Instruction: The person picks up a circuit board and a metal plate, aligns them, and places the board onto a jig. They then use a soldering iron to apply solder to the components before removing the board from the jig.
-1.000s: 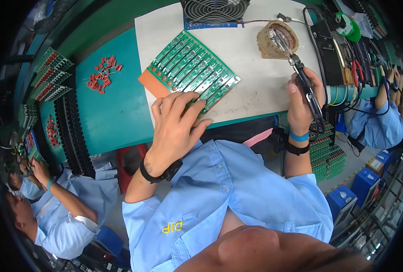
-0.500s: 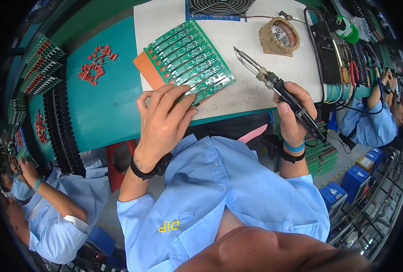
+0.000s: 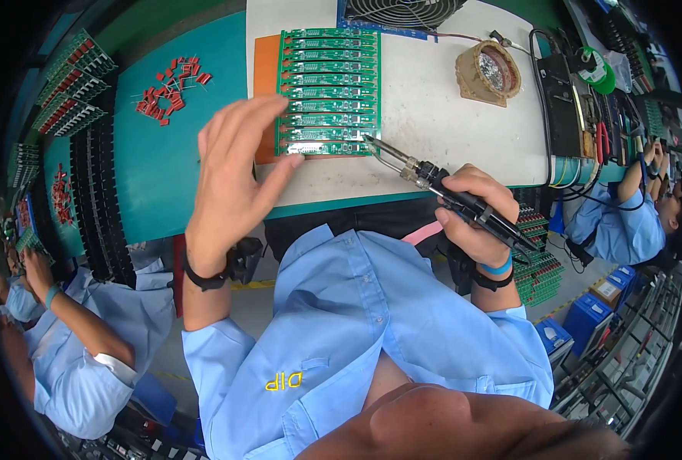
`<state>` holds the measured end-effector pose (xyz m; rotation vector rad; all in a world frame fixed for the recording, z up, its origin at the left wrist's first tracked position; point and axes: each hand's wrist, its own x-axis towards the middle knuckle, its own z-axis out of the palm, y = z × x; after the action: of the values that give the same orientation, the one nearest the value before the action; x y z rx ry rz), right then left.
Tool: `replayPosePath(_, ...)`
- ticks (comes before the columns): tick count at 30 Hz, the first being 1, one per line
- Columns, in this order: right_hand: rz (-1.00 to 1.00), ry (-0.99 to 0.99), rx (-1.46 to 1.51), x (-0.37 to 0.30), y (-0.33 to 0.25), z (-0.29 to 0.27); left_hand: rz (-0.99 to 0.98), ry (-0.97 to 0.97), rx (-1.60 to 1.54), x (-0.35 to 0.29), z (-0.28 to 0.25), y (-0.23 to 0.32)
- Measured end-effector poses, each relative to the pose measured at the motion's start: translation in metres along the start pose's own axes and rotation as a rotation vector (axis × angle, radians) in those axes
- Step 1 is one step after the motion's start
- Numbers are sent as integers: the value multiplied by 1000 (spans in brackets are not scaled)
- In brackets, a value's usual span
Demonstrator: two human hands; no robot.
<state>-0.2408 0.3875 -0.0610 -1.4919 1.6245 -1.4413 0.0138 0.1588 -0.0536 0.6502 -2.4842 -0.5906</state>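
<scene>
A green panel of circuit boards, split into several parallel strips, lies squared up on an orange board. My left hand is at the panel's lower left edge with fingers and thumb spread; the fingertips are at the edge, and whether they press on it I cannot tell. My right hand grips a black soldering iron with a metal feed tube along its shaft. The iron's tip points left and is over the right end of the lowest strips; contact is too small to make out.
Red components with wire legs lie loose on the green mat at left, beside black racks. A solder pot and a fan stand at the back. Pliers and a green spool are at right. Co-workers sit both sides.
The panel has turned from a slant to straight. My left hand has shifted left and spread its fingers; my right hand has brought the iron down and left to the panel.
</scene>
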Motion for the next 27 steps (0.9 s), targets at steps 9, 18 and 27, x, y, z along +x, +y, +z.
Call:
replayPosePath(9,15,-2,20,1,5,6,7,-73,-76,57,9,-45)
replayPosePath(18,22,-10,20,6,5,7,68,70,-63,59,33,-61)
replayPosePath(27,54,-6,14,8,0,8,30,91,-73,56,38,-66)
